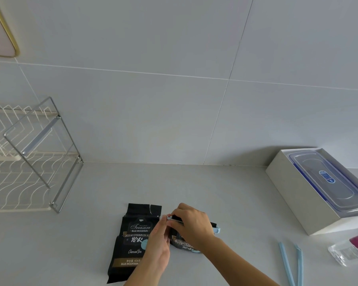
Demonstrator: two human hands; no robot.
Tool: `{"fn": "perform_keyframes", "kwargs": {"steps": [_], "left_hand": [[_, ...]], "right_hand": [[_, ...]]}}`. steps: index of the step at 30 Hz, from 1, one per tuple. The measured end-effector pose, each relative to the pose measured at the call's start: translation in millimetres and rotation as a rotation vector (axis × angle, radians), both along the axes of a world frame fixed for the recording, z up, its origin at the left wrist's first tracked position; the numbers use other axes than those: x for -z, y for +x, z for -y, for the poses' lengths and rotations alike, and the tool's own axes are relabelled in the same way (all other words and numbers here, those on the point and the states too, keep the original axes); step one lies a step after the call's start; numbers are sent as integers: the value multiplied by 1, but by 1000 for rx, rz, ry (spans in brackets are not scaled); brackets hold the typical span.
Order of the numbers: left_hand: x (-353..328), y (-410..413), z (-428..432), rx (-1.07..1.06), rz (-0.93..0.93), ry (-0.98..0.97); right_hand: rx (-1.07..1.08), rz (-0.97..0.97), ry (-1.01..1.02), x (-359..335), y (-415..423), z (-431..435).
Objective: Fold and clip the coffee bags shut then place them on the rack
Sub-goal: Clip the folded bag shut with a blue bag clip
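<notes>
Two black coffee bags lie on the grey counter. The left bag (132,236) lies flat with its top unfolded. The right bag (184,245) is mostly hidden under my hands. A light blue clip (216,230) sits across that bag's folded top. My right hand (191,222) grips the clip and the fold from above. My left hand (160,238) pinches the clip's left end. The wire rack (35,162) stands at the far left against the wall.
An open light blue clip (291,265) lies at the lower right. A white box (298,193) holding a clear blue-rimmed container stands at the right, and a clear plastic packet (349,251) lies in front of it. The tiled wall rises behind the counter.
</notes>
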State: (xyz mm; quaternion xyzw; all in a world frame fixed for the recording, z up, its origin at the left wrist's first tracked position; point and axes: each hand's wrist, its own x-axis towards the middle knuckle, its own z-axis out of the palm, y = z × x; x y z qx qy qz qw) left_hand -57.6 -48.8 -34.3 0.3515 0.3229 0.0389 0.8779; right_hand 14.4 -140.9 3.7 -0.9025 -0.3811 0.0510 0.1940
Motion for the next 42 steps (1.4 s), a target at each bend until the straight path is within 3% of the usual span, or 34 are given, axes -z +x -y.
{"fn": "perform_keyframes", "kwargs": {"steps": [11,17,26,42], "left_hand": [[-1,1,-1,0,-33,-11],[-2,0,-9,61,-29,-21],[-11,6,-5,142,-63,149],[-12,-2,-26,255,8,661]], "right_hand": [[4,28,44,2,-2,1],[60,-48,102,-4,-3,2],[140,-205,318,-14,6,8],[-21,-5,355,-5,-8,7]]}}
